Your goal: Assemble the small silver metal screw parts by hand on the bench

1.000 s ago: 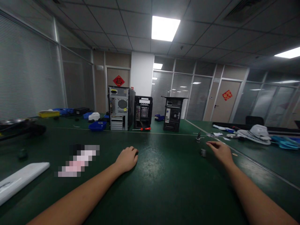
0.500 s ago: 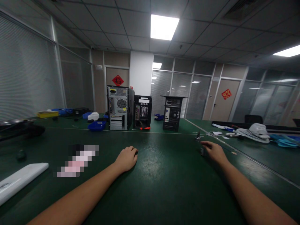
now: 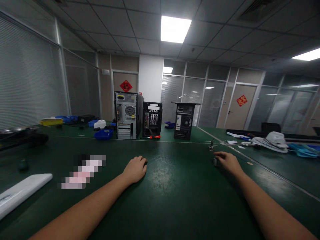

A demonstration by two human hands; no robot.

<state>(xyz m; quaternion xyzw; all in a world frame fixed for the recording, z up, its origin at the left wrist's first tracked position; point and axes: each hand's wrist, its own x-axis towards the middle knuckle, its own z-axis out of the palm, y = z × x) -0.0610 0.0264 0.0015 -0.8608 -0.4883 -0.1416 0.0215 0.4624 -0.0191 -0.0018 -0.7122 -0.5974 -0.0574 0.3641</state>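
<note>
My left hand (image 3: 136,169) rests on the green tabletop (image 3: 172,206), fingers curled together and downward. Its palm side is hidden, so whatever may be inside does not show. Over to the right, my right hand (image 3: 228,163) is closed, thumb and fingers pointing left. A small dark grey piece (image 3: 214,162) pokes out below its fingertips; its exact kind is too dim to make out. Just beyond those fingers stands a small dark metal part (image 3: 211,145) with a wider base, apart from the hand.
Three computer cases stand at the back: a tall grey one (image 3: 127,115), a black one (image 3: 152,119) and another black one (image 3: 184,120). A red-handled screwdriver (image 3: 155,137) lies before them. Blue tray (image 3: 103,134) left, white cap (image 3: 273,141) right, white panel (image 3: 23,191) near left.
The small grey piece under my right fingertips has tilted and now sticks out slightly more to the left. My left hand has stayed put.
</note>
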